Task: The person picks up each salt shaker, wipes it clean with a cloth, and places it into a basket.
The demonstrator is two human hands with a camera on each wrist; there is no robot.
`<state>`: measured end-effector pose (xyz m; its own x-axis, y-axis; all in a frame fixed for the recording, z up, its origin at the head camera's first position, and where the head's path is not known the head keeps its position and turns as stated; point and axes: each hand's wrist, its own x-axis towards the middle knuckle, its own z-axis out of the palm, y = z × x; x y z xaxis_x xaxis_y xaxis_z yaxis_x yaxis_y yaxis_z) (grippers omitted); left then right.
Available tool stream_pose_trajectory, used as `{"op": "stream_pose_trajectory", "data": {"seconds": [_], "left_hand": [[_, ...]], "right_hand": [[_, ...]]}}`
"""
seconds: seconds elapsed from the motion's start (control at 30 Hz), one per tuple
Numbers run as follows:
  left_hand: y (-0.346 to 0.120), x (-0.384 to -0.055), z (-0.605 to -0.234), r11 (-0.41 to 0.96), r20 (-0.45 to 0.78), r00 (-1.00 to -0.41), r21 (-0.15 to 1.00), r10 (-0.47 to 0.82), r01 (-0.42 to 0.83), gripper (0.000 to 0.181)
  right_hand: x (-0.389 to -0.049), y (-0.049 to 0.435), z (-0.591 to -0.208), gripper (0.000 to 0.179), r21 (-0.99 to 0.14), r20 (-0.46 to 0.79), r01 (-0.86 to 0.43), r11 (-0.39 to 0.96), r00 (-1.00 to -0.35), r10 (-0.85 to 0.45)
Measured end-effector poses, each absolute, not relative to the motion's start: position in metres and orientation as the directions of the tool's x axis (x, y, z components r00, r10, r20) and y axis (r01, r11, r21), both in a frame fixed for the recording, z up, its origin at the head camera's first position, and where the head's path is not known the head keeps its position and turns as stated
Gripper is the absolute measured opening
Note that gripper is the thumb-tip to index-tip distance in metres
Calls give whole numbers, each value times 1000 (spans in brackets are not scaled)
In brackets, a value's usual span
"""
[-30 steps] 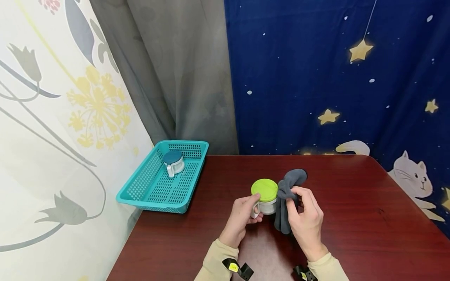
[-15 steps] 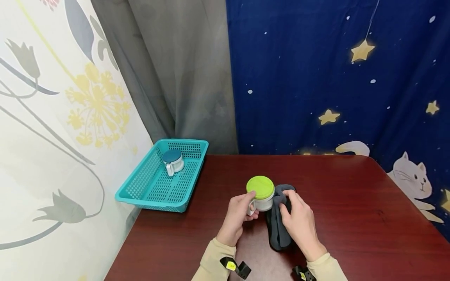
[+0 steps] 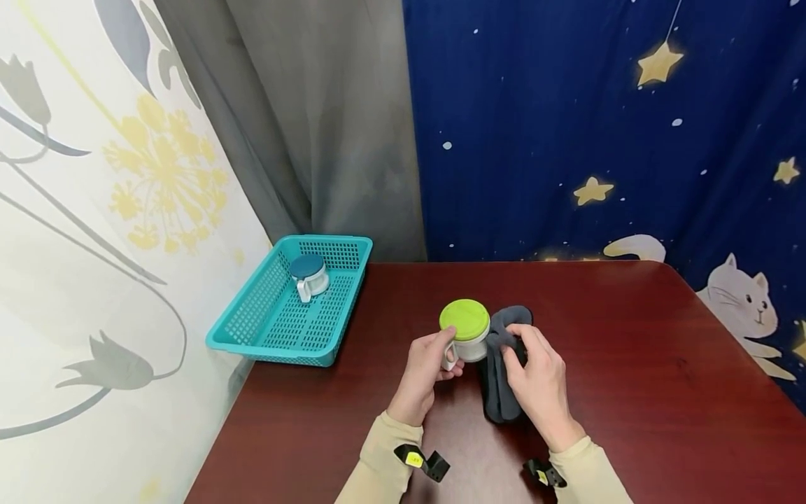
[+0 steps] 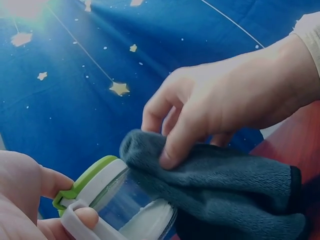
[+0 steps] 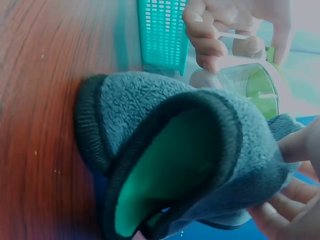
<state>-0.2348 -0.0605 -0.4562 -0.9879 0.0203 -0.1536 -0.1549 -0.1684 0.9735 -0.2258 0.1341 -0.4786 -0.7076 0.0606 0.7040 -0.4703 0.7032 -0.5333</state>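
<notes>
My left hand (image 3: 423, 371) holds a clear jar (image 3: 471, 348) by its white handle, the thumb lying on the edge of the lime-green lid (image 3: 464, 319). The left wrist view shows something white low inside the jar (image 4: 150, 220), which leans there. My right hand (image 3: 538, 378) pinches a dark grey fleecy cloth (image 3: 500, 388) with black edging. This cloth lies against the jar's right side, bunched at the top and hanging in folds. In the right wrist view the folded cloth (image 5: 135, 92) loops open toward the camera, overlapping part of the jar.
A turquoise perforated basket (image 3: 290, 353) stands on the left of the dark red table (image 3: 630, 364). Inside it sits a second jar (image 3: 310, 276) with a blue lid and white handle. A patterned wall is at the left, with grey and blue curtains behind the table.
The right hand has brought the cloth left and lower along the jar's side, and its raised top has folded down. The jar has shifted slightly left; the head view has tilted a little.
</notes>
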Motion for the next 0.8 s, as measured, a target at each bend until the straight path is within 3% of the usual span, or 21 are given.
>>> {"op": "stream_pose_trajectory", "data": {"seconds": [0.3,0.47,0.67,0.8], "left_hand": [[-59,-238,-454,-133,-125,-991,983,37,-129,51],[-58,-237,-452,-116,-128,-991,984,44,-132,52],[-58,-236,-454,-118,-140,-989,983,37,-144,50],[-58,-235,-456,-127,-142,-989,981,29,-145,51]], "right_hand": [[-226,133,-470,31,-536,791,-570,622,-596,136],[-227,132,-468,32,-542,805,-586,602,-569,171],[-227,133,-471,32,-541,797,-581,608,-585,150],[-226,136,-474,29,-558,740,-517,649,-663,109]]}}
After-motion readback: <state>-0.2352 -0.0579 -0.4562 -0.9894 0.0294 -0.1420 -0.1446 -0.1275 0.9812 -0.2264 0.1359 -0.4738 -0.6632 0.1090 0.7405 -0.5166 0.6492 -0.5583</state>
